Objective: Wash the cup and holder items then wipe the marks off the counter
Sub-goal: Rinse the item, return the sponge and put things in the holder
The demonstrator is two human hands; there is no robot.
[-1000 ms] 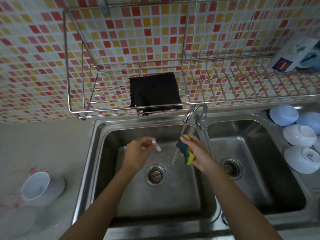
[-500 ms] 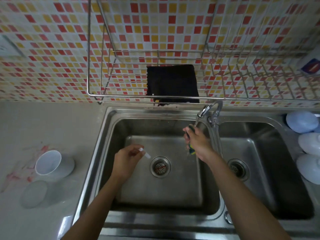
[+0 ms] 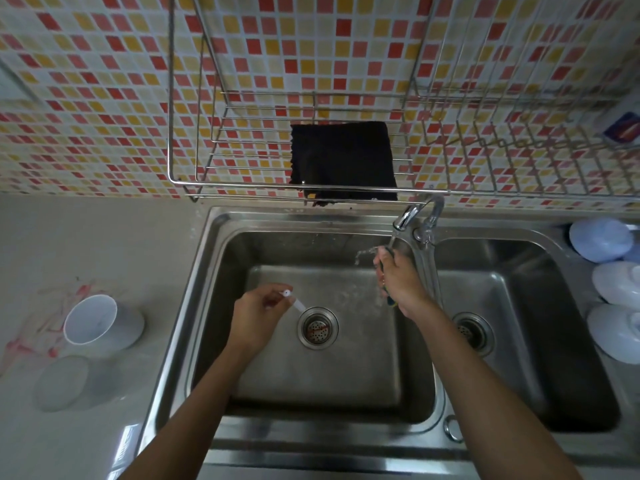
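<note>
While the right hand rinses, the cup (left hand nearer) lies aside.

My one camera sits on my head and looks forward and steeply down over the double sink. It faces the tiled wall, so the wire dish rack and tap fill the top and middle of the view. The left basin lies almost straight below me, close enough that both my forearms run in from the bottom edge. The wide lens bends the edges: the counter curves away on the left, and the bowls on the right rim are cut off and, I think, somewhat blurred. No second view shares this scene.
</note>
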